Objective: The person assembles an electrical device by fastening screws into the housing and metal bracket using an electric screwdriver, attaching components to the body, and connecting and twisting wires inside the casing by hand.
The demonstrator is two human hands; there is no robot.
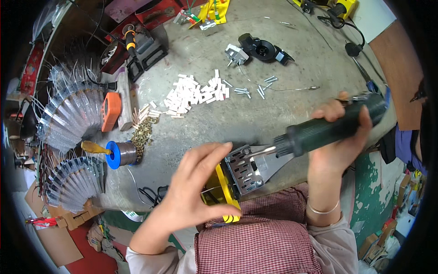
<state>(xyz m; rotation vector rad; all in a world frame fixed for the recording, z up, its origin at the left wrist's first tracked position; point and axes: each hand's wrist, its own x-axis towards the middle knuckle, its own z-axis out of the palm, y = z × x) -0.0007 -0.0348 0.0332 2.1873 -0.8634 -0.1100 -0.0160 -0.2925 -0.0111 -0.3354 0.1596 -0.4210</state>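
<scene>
My right hand (335,153) is wrapped round a dark green power screwdriver (324,132), which points left and slightly down. Its metal bit (263,151) reaches a slotted silver metal plate (241,168); whether it sits on a screw is too small to tell. The plate belongs to a unit with a yellow plastic housing (232,218) and a tapering silver part (275,165). My left hand (187,187) grips this housing at the bench's near edge, fingers over the far side and thumb on the near side. Part of the housing is hidden behind that hand.
White ceramic-looking pieces (185,93) lie mid-bench beside loose screws (261,89). Small brass parts (142,134) and a blue solder spool (119,154) are at left, near an orange device (111,111) and fanned metal strips (75,112). Black plastic parts (263,49) lie farther back.
</scene>
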